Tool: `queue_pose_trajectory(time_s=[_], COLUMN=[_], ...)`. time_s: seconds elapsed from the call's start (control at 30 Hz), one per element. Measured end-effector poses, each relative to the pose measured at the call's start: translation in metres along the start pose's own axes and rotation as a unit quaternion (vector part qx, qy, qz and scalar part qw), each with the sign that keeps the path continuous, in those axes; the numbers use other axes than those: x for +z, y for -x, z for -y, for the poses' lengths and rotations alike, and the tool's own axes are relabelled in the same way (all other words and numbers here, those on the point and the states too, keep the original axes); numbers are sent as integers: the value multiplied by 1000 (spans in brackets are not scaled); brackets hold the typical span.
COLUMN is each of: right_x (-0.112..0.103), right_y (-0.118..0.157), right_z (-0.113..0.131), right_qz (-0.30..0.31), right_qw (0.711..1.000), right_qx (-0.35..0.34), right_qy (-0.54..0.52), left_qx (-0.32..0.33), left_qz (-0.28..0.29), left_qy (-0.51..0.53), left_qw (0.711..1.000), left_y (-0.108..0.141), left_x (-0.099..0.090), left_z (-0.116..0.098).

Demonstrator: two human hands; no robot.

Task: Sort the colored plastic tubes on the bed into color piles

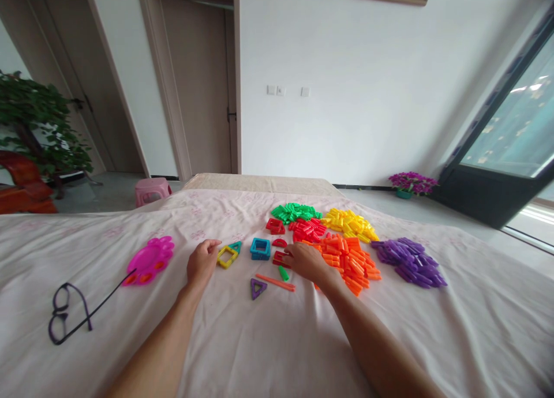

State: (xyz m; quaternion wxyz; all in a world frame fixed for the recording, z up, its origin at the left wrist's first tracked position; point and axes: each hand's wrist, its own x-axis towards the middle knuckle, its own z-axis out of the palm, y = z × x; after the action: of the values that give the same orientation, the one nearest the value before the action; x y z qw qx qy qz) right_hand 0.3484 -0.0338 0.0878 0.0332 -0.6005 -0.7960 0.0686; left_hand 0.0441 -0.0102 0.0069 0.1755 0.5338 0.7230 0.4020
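Observation:
My left hand (202, 262) is just left of a yellow square frame (226, 257), fingers bent together; whether anything small is between them cannot be made out. A teal triangle (236, 246) lies against that frame's upper right. My right hand (306, 261) reaches over a red square piece (280, 258), its fingertips at the piece's right side. Between the hands stands a stack of blue squares (260, 248). A red half-round piece (279, 243), a green piece (283, 273), orange sticks (276, 282) and a purple triangle (258, 289) lie nearby.
Piles of green (296, 212), yellow (350, 224), red (308, 229), orange (352, 262) and purple pieces (409, 262) lie at the right. More red squares (275, 226) sit behind. A pink paw-shaped tray (149, 261) and black glasses (64, 317) rest on the cloth (225, 340) at left.

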Motion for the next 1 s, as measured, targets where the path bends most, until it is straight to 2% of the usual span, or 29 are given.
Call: queue_pose_trajectory(time_s=[0.27,0.6,0.67,0.8,1.0], right_x=[8,15,15,10,15], right_y=[1,-3,-5,-6,-7], right_z=[0,-2,-5,-9,-9], right_qz=[18,-7,-11,-27,-4], right_qw=[999,998,999,999,999], right_qx=[-31,-40,-32,-30,-36], right_qy=[27,42,33,11,31], left_qx=[-3,5,32,130,226], left_qz=[1,-16,-41,-86,-32], left_qy=[-7,-10,-5,29,41], left_qw=[1000,1000,999,987,973], left_y=[1,4,6,12,21], left_x=[-1,-2,-2,3,12], left_z=[-2,-8,-11,-18,-29])
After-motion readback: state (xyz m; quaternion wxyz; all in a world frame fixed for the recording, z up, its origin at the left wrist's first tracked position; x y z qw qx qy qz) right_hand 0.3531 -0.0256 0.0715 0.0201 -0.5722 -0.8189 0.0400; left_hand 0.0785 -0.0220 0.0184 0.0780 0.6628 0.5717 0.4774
